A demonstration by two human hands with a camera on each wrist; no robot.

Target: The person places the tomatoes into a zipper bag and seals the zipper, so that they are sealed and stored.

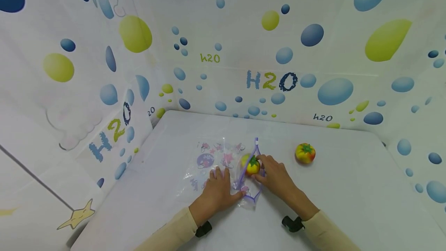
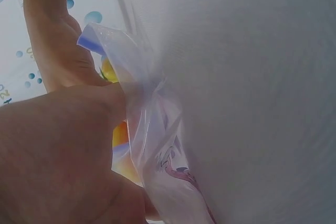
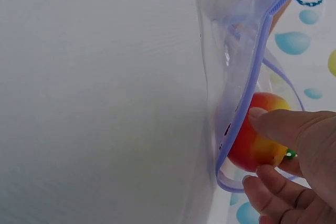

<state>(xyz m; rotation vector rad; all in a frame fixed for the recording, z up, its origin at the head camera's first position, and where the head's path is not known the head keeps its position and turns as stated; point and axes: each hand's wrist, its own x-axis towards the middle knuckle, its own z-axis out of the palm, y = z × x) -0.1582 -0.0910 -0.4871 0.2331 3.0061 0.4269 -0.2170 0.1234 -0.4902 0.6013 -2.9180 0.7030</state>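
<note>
A clear zip bag (image 1: pixel 205 160) with pink and purple prints lies on the table, its purple-edged mouth (image 1: pixel 248 196) spread toward the right. My left hand (image 1: pixel 216 193) rests flat on the bag, fingers straight, with the thumb out at the edge of the mouth. Between thumb and fingers my right hand (image 1: pixel 278 175) pinches a red-and-yellow toy fruit (image 1: pixel 252 167) with a green leafy top. In the right wrist view, the toy fruit (image 3: pixel 257 135) is at the mouth, partly behind the purple zip strip (image 3: pixel 257 72). A paler yellow patch shows through the plastic beside it.
A second ribbed toy fruit (image 1: pixel 305 153), yellow and red with a green top, sits on the white table (image 1: pixel 348 189) to the right of the bag. Behind and to the left, a white sheet (image 1: pixel 237 42) with blue and green drops closes off the table.
</note>
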